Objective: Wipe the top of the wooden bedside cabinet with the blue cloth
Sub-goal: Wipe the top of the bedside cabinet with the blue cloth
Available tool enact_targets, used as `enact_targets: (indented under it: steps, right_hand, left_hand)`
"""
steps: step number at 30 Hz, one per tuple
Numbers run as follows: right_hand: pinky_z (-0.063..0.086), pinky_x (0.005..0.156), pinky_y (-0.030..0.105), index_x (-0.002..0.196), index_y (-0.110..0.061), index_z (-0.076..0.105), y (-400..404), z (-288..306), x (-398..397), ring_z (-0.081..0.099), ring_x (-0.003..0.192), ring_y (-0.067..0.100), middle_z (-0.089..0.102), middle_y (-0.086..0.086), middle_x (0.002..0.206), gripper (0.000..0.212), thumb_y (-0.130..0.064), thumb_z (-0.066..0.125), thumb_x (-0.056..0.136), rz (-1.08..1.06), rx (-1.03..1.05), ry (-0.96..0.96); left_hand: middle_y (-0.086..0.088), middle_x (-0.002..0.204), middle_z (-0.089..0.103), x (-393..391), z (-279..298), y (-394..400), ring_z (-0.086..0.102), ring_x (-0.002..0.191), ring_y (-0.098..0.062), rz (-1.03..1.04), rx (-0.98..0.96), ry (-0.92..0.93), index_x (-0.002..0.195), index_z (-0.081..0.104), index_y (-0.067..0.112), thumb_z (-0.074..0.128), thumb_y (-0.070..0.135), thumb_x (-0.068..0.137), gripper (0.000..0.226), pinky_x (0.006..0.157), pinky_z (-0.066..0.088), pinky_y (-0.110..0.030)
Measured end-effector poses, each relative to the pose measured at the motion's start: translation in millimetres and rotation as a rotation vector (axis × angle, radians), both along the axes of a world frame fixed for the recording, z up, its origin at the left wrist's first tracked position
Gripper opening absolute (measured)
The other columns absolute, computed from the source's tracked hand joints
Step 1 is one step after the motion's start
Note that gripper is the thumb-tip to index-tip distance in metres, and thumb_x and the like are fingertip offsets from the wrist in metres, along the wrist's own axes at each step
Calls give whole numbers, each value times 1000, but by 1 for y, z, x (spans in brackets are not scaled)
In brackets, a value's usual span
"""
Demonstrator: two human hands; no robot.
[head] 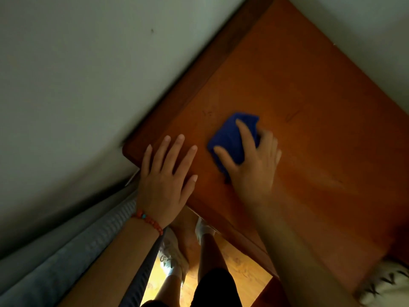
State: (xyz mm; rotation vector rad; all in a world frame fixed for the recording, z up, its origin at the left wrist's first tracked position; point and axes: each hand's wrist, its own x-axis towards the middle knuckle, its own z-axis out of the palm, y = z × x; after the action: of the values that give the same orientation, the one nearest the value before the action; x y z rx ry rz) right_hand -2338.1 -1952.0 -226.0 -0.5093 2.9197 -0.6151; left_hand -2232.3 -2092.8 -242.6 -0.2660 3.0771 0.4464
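Nearest the camera, at 6 o'clock: the person's legs and pale shoes (174, 260) on the lit wood floor (241, 269). Grey ribbed bedding (73, 251) runs along 7–8 o'clock; a patterned pale item (385, 282), too blurred to identify, sits at 4–5 o'clock.

Left hand (164, 173): fingers straight and spread, palm flat on the near-left corner of the wooden bedside cabinet (321, 111), holding nothing. Beaded bracelet (148, 220) at the wrist.

Right hand (250, 158), just right of the left hand but apart from it: thumb and index laid over the blue cloth (230, 138), remaining fingers curled round its right edge, pressing it to the cabinet top. Cloth is folded and lies near the middle of the frame, on the near-left part of the top.

Step in hand, by my reading: wiping stroke under way. The far half toward 12–2 o'clock appears not yet reached.

Next move calls for steady downward pressure and overlapping passes outward toward the wall (77, 74) edges, keeping the cloth flat.
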Motion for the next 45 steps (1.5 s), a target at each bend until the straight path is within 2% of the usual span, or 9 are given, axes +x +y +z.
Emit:
enact_targets:
  steps: [2, 5, 9, 14, 18, 26, 33, 40, 45]
  right_hand:
    - [32, 83, 38, 129, -20, 45, 2, 0, 13, 37, 100, 23, 49, 17, 118, 64, -60, 48, 80, -9, 17, 4]
    - [32, 83, 40, 126, -16, 50, -23, -1, -19, 43, 100, 29, 51, 18, 114, 64, -60, 49, 80, 25, 23, 62]
    - [30, 88, 39, 132, -19, 45, -54, -2, -56, 42, 108, 31, 46, 15, 123, 65, -62, 48, 82, 53, 35, 65]
    - [26, 82, 34, 128, -17, 48, -21, -4, -17, 45, 101, 28, 51, 16, 116, 63, -58, 50, 81, 140, -6, 91]
    - [22, 82, 30, 126, -17, 49, 8, -1, 20, 38, 98, 22, 52, 17, 112, 62, -58, 49, 80, 220, 2, 54]
    - [25, 76, 32, 126, -17, 52, -64, -7, -29, 48, 94, 30, 53, 15, 110, 63, -59, 52, 80, 349, -45, 109]
    - [26, 76, 30, 124, -16, 51, -10, 0, 19, 41, 89, 21, 54, 15, 104, 62, -60, 47, 79, 433, -12, 80]
    - [28, 73, 34, 121, -15, 55, -90, -5, 8, 49, 88, 34, 55, 17, 104, 62, -58, 52, 77, 524, -58, 119]
    - [25, 73, 30, 123, -16, 52, -52, -1, 35, 44, 88, 26, 54, 16, 104, 61, -58, 52, 78, 511, -74, 78]
  left_hand:
    - [-17, 141, 39, 0, 0, -1, 27, 131, -33, -5, 0, 7, 136, 35, 16, 39, 38, 89, 53, 104, 18, -54]
    - [-18, 141, 39, 1, 1, 0, 27, 131, -34, 4, 15, 24, 136, 35, 15, 39, 38, 88, 53, 104, 18, -54]
    - [-20, 142, 38, 7, 3, 3, 28, 131, -35, 96, 35, 68, 136, 39, 12, 41, 37, 89, 53, 104, 19, -53]
    - [-20, 142, 38, 17, -5, 11, 25, 131, -33, 148, 21, 67, 136, 36, 12, 38, 38, 89, 53, 105, 18, -51]
    - [-19, 143, 37, 18, -10, 18, 24, 133, -32, 208, 17, 98, 136, 35, 14, 40, 36, 89, 52, 106, 18, -50]
    - [-22, 143, 36, 25, -11, 36, 23, 132, -33, 461, -4, 112, 135, 41, 7, 39, 39, 89, 56, 104, 17, -51]
    - [-23, 141, 37, 38, -9, 42, 26, 131, -33, 555, 4, 107, 134, 39, 6, 40, 41, 88, 58, 105, 17, -50]
    - [-23, 137, 42, 57, -3, 30, 31, 129, -35, 621, -7, 78, 131, 45, 3, 39, 39, 88, 57, 105, 19, -49]
    - [-26, 135, 44, 70, 5, 22, 36, 125, -39, 653, 19, 126, 127, 50, -1, 42, 35, 88, 53, 100, 29, -53]
